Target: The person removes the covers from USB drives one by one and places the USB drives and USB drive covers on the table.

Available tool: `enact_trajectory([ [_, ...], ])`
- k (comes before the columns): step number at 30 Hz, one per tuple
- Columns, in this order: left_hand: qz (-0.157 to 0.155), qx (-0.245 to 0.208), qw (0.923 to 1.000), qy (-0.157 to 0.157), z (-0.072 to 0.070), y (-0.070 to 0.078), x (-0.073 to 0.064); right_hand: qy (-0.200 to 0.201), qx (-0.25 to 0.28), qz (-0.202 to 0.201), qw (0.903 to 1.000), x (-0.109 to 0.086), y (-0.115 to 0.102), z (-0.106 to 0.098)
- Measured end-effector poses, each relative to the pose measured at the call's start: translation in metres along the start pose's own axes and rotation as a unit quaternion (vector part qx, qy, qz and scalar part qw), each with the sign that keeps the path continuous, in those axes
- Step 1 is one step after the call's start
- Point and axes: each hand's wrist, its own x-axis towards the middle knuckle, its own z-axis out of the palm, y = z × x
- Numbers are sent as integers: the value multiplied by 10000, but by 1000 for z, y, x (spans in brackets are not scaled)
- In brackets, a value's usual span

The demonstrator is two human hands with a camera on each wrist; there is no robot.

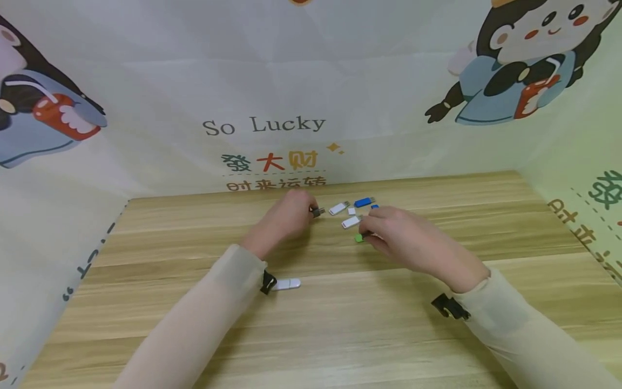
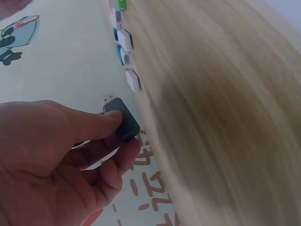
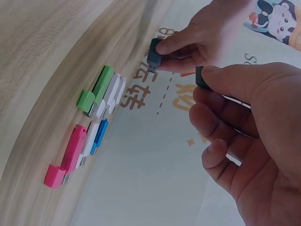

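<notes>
My left hand (image 1: 289,216) pinches a black USB flash drive (image 2: 123,123) between thumb and fingers, its metal plug bare and pointing away from the palm. My right hand (image 1: 405,237) pinches a small dark cap (image 3: 201,78), partly hidden by the thumb. The two hands are apart above the far part of the table. Between and under them lie white flash drives (image 1: 338,208), a blue one (image 1: 363,202), a green one (image 3: 102,81) and a pink one (image 3: 74,147). The green cap (image 3: 85,100) and pink cap (image 3: 55,175) lie at the plug ends of their drives.
A white, capped-looking stick (image 1: 290,283) lies on the wooden table (image 1: 340,335) beside the left wrist. Printed white cloth (image 1: 272,81) stands behind the table and along both sides. Black clips (image 1: 450,307) sit at the sleeve cuffs.
</notes>
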Motion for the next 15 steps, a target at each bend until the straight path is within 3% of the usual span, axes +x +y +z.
enact_trajectory([
  [7,67,49,9999,-151,6,-5,11,-25,52,-39,10000,-6,-2,-1],
  [15,-49,-205,9990,-399,8,-9,21,34,0,-41,10000,-13,-2,-2],
])
